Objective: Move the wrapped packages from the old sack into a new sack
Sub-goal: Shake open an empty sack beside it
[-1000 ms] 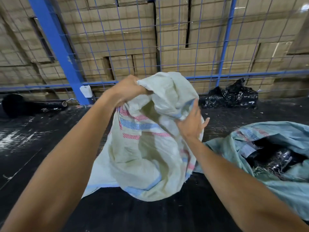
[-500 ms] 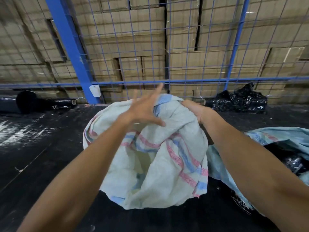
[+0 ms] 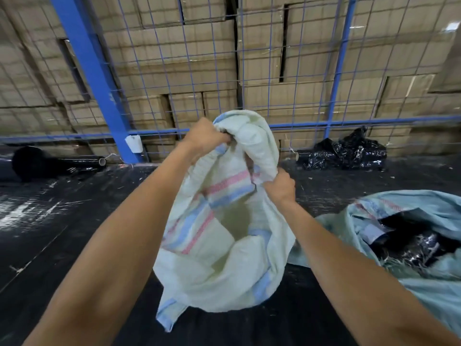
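Note:
A pale woven new sack [image 3: 224,265] with pink and blue stripes hangs in front of me above the black floor. My left hand [image 3: 204,138] grips its bunched rim at the top. My right hand [image 3: 280,187] grips the rim lower and to the right, so the mouth gapes toward me and looks empty inside. The old sack [image 3: 424,290], a bluish-green woven one, lies open on the floor at the right. Black wrapped packages [image 3: 414,243] show inside its mouth.
A blue wire-mesh fence [image 3: 334,71] with a thick blue post [image 3: 89,71] stands close ahead, stacked cardboard boxes behind it. A black film roll [image 3: 50,163] lies at its foot on the left, crumpled black plastic [image 3: 346,153] on the right. The floor is covered in black sheeting.
Half a second ago my left hand was spread flat on the sack; now it grips the rim. My right hand has shifted down and right, pulling the mouth open.

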A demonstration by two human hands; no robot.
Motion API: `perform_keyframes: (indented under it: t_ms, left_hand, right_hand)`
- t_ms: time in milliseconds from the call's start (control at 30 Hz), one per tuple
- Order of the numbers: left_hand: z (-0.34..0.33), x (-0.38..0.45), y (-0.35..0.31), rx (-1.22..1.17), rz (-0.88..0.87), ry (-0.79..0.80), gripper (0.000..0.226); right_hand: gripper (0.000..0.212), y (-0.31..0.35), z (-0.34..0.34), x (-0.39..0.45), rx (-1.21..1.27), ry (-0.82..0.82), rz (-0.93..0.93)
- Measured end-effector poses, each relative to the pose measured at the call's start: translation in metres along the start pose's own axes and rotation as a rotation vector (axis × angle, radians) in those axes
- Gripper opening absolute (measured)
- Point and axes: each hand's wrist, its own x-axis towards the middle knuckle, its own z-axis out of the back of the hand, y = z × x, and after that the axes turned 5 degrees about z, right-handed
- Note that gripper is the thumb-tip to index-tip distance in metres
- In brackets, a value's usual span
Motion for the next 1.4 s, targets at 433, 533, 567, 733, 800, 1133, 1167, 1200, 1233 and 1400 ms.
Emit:
perform_keyframes:
  t_ms: [433,533,567,733,800,1133,1167,1200,1233,1400]
  left_hand:
    - [0.008,-0.004,0.075,0.601,-0.155,0.27,0.143]
    - [-0.039,-0.019,0.045,0.475,-0.353,0.422,0.103]
    - [-0.048,-0.022,0.044,0.463,-0.306,0.364,0.065]
    - [-0.042,-0.01,0.048,0.533,0.062,-0.03,0.028]
    - [-0.044,-0.007,0.042,0.381,0.026,0.002,0.015]
    - [0.009,-0.003,0.143,1.227,-0.053,0.013,0.054]
    - [0.011,0.0,0.144,1.206,0.005,0.134,0.084]
    - [0.015,0.001,0.136,1.106,0.044,0.288,0.118]
    - [0.014,0.002,0.123,0.919,0.039,0.425,0.141]
    - [-0.048,-0.028,0.054,0.52,-0.288,0.468,0.113]
  right_hand:
    - [0.026,0.047,0.06,0.012,0.337,0.491,-0.197]
    - [0.026,0.064,0.053,0.015,0.226,0.516,-0.094]
    - [0.021,0.064,0.05,0.019,0.174,0.52,-0.052]
    - [0.099,0.054,0.059,0.024,0.163,0.427,0.121]
    - [0.129,0.044,0.051,0.015,-0.167,0.57,0.183]
    - [0.019,-0.018,0.059,-0.008,-0.139,0.52,-0.091]
    - [0.023,-0.011,0.058,-0.006,-0.027,0.496,-0.144]
    - [0.028,-0.005,0.055,-0.005,0.046,0.493,-0.176]
    - [0.031,0.002,0.054,-0.005,0.073,0.512,-0.191]
    - [0.021,0.032,0.027,0.006,-0.001,0.551,-0.04]
